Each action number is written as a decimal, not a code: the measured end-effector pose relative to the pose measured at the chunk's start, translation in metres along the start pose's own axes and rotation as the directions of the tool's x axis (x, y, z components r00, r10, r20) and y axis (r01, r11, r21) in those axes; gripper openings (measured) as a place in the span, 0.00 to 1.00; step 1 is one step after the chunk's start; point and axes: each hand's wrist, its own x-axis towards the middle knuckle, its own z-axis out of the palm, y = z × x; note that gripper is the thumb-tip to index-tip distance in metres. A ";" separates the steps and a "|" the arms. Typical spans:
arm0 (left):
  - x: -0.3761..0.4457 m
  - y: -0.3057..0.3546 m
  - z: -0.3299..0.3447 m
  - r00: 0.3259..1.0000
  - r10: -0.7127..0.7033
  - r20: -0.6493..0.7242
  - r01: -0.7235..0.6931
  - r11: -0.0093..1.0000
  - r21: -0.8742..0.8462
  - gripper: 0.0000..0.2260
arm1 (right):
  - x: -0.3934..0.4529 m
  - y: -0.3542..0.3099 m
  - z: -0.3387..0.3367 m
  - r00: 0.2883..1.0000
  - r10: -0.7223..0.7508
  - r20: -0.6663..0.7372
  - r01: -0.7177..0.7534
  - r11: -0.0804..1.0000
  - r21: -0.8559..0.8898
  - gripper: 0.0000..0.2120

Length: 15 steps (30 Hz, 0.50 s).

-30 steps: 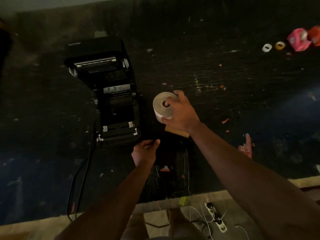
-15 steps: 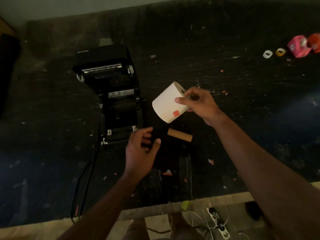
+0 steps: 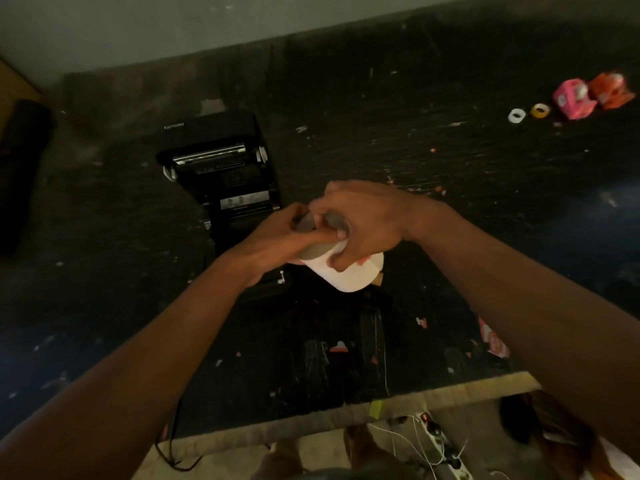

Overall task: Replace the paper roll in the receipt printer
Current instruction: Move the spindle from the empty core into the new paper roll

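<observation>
Seen from above in dim light: both hands closed together around a white paper roll point(image 3: 349, 273), held just above the dark tabletop point(image 3: 450, 188), right beside the black receipt printer point(image 3: 228, 181) with its lid open. Left hand point(image 3: 277, 237) gripping the roll's near end, right hand point(image 3: 363, 220) wrapped over the top, thumb pressed into the paper. Far back right on the tabletop, well apart: two small tape rings point(image 3: 528, 113) next to pink and orange packets point(image 3: 588, 95).
</observation>
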 end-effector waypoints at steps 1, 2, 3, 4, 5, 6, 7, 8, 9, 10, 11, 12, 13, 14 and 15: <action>-0.002 -0.004 0.003 1.000 -0.002 -0.009 0.002 1.000 -0.028 0.29 | 0.001 -0.005 0.001 1.000 -0.018 0.001 0.018 1.000 -0.016 0.27; -0.004 -0.008 0.007 1.000 -0.005 -0.021 0.004 0.998 -0.059 0.28 | 0.001 -0.009 0.002 0.999 -0.037 0.004 0.037 0.999 -0.035 0.31; -0.006 -0.011 0.010 0.999 -0.010 -0.038 0.006 0.996 -0.094 0.25 | 0.002 -0.013 0.003 0.999 -0.052 0.013 0.052 0.997 -0.056 0.34; -0.008 -0.014 0.014 0.998 -0.020 -0.063 0.011 0.992 -0.129 0.22 | 0.003 -0.016 0.004 0.998 -0.059 0.021 0.060 0.995 -0.077 0.37; -0.010 -0.017 0.017 0.995 -0.035 -0.091 0.020 0.987 -0.160 0.21 | 0.004 -0.018 0.005 0.998 -0.058 0.026 0.060 0.993 -0.097 0.38; -0.013 -0.021 0.020 0.992 -0.049 -0.120 0.026 0.982 -0.189 0.24 | 0.005 -0.021 0.008 0.998 -0.050 0.028 0.053 0.992 -0.113 0.40; -0.014 -0.024 0.022 0.986 -0.068 -0.149 0.034 0.974 -0.222 0.30 | 0.006 -0.023 0.010 0.999 -0.042 0.027 0.045 0.992 -0.122 0.41; -0.017 -0.028 0.024 0.980 -0.097 -0.176 0.047 0.962 -0.268 0.34 | 0.006 -0.025 0.013 0.999 -0.036 0.024 0.038 0.992 -0.119 0.42; -0.018 -0.033 0.026 0.973 -0.126 -0.194 0.056 0.942 -0.330 0.34 | 0.006 -0.027 0.015 0.999 -0.032 0.013 0.033 0.995 -0.095 0.44; -0.021 -0.038 0.027 0.968 -0.149 -0.200 0.057 0.913 -0.405 0.31 | 0.003 -0.028 0.018 0.999 -0.029 -0.015 0.028 0.999 -0.044 0.46; -0.023 -0.042 0.028 0.966 -0.168 -0.198 0.053 0.874 -0.483 0.26 | -0.002 -0.028 0.020 0.997 -0.022 -0.068 0.024 0.999 0.021 0.48; -0.026 -0.047 0.028 0.964 -0.181 -0.194 0.044 0.830 -0.556 0.22 | -0.008 -0.026 0.023 0.989 -0.006 -0.148 0.018 0.997 0.077 0.48; -0.027 -0.052 0.028 0.961 -0.190 -0.199 0.030 0.792 -0.610 0.21 | -0.016 -0.023 0.027 0.970 0.022 -0.243 0.006 0.994 0.113 0.47; -0.029 -0.055 0.028 0.958 -0.196 -0.208 0.015 0.760 -0.650 0.21 | -0.024 -0.021 0.033 0.939 0.054 -0.339 -0.010 0.991 0.132 0.45; -0.031 -0.059 0.027 0.954 -0.203 -0.220 0.002 0.738 -0.675 0.21 | -0.031 -0.020 0.041 0.904 0.079 -0.421 -0.021 0.990 0.140 0.41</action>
